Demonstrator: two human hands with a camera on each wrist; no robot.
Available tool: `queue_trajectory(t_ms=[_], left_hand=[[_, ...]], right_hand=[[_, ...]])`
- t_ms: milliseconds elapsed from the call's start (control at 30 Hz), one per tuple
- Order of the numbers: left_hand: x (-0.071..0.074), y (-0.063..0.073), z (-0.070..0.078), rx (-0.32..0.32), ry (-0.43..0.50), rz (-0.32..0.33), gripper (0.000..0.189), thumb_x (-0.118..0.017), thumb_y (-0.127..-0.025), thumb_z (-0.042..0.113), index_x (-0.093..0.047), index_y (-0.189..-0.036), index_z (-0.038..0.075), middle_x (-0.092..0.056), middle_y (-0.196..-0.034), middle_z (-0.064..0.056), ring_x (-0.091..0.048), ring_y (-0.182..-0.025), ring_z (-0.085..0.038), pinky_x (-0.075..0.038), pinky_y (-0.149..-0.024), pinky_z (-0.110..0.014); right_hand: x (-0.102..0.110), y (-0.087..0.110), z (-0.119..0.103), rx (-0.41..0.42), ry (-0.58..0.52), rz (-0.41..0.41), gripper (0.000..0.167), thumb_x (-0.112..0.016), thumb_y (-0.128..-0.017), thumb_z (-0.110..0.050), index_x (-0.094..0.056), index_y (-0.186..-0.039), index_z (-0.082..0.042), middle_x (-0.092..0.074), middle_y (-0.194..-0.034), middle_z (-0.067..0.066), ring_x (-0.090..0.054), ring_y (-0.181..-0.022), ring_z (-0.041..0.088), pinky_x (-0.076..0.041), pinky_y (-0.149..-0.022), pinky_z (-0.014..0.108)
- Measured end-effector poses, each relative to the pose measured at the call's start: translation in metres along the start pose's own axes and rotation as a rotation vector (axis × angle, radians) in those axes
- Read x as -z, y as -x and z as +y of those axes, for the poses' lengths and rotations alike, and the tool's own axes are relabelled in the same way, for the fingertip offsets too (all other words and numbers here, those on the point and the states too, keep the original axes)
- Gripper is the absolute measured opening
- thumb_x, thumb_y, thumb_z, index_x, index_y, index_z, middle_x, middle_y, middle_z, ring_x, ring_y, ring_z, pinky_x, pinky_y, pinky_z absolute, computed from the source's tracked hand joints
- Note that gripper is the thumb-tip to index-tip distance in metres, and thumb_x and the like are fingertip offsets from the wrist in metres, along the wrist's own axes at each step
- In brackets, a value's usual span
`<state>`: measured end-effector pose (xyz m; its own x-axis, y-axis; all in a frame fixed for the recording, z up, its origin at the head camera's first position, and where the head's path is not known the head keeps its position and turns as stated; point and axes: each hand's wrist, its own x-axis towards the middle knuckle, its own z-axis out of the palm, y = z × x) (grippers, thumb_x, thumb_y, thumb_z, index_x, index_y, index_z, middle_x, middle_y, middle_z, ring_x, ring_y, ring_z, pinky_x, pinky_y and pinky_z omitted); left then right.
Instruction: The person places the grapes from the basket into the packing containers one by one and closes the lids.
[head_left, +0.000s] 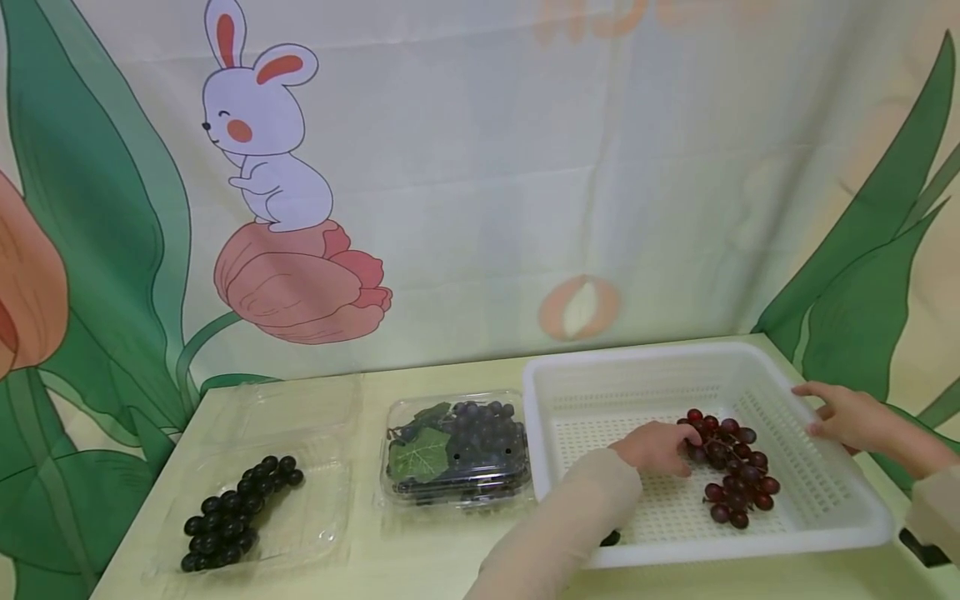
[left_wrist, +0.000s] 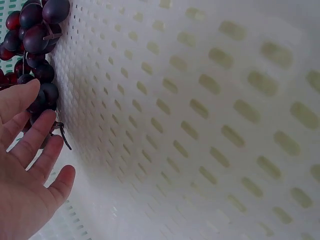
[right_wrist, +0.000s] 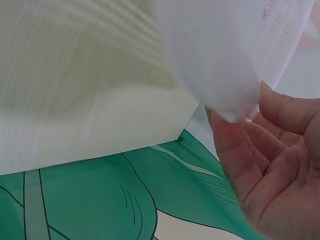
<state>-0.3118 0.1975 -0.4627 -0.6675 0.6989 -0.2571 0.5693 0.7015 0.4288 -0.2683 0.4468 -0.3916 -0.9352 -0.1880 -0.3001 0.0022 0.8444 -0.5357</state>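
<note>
A bunch of red grapes lies on the slotted floor of a white plastic basket. My left hand reaches into the basket at the bunch's left end. In the left wrist view its fingers are spread and loosely bent, with the thumb and fingertips right at the dark red grapes; a bit of stem shows beside them. Over the basket's right side, my right hand pinches the rim. The right wrist view shows thumb and fingers on either side of the basket's edge.
Left of the basket stands a clear lidded box with dark grapes and a green leaf. Farther left, an opened clear clamshell holds a bunch of black grapes. A printed curtain hangs behind the pale table.
</note>
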Motion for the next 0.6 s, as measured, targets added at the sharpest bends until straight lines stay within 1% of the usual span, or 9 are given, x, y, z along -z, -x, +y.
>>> queue_trajectory(t_ms=[100,167,400,467,600], left_hand=[[0.0,-0.0005,-0.0001,-0.002,0.004,0.014,0.042,-0.062,-0.082,0.028,-0.048,-0.121,0.028,-0.058,-0.103,0.014,-0.053,-0.093,0.002,-0.04,-0.075,-0.013],[0.0,-0.001,0.0,-0.003,0.03,0.013,0.043,-0.062,-0.081,0.028,-0.048,-0.122,0.028,-0.058,-0.103,0.013,-0.053,-0.093,0.002,-0.04,-0.076,-0.013],[-0.0014,-0.0029,-0.002,-0.022,0.15,-0.029,0.053,-0.065,-0.079,0.024,-0.043,-0.127,0.029,-0.059,-0.107,0.01,-0.053,-0.097,0.001,-0.04,-0.08,-0.014],[-0.0016,-0.0033,-0.0028,-0.025,0.167,-0.036,0.052,-0.065,-0.08,0.024,-0.044,-0.127,0.028,-0.059,-0.108,0.009,-0.053,-0.097,0.0,-0.04,-0.081,-0.015],[-0.0024,-0.0037,-0.0038,-0.031,0.184,-0.029,0.047,-0.064,-0.08,0.024,-0.047,-0.124,0.025,-0.06,-0.107,0.008,-0.053,-0.096,0.0,-0.04,-0.08,-0.014]], right_hand=[[0.0001,0.0001,-0.0004,-0.003,0.001,-0.002,0.057,-0.055,-0.083,-0.004,-0.024,-0.126,0.015,-0.052,-0.103,0.037,-0.062,-0.077,0.024,-0.051,-0.057,0.034],[0.0004,0.0,-0.0006,-0.005,0.002,-0.002,0.058,-0.056,-0.083,-0.005,-0.024,-0.127,0.015,-0.052,-0.103,0.038,-0.062,-0.077,0.024,-0.051,-0.058,0.034],[0.0001,-0.0002,0.0003,-0.007,-0.001,-0.001,0.058,-0.056,-0.082,-0.005,-0.024,-0.127,0.015,-0.051,-0.104,0.039,-0.063,-0.076,0.024,-0.051,-0.057,0.034],[-0.0002,-0.0003,0.0006,-0.009,-0.004,-0.003,0.058,-0.056,-0.083,-0.005,-0.024,-0.127,0.015,-0.051,-0.104,0.039,-0.063,-0.076,0.024,-0.051,-0.057,0.034],[-0.0008,-0.0006,0.0013,-0.013,-0.01,-0.005,0.058,-0.056,-0.082,-0.004,-0.023,-0.127,0.015,-0.051,-0.104,0.039,-0.062,-0.076,0.025,-0.052,-0.058,0.034]])
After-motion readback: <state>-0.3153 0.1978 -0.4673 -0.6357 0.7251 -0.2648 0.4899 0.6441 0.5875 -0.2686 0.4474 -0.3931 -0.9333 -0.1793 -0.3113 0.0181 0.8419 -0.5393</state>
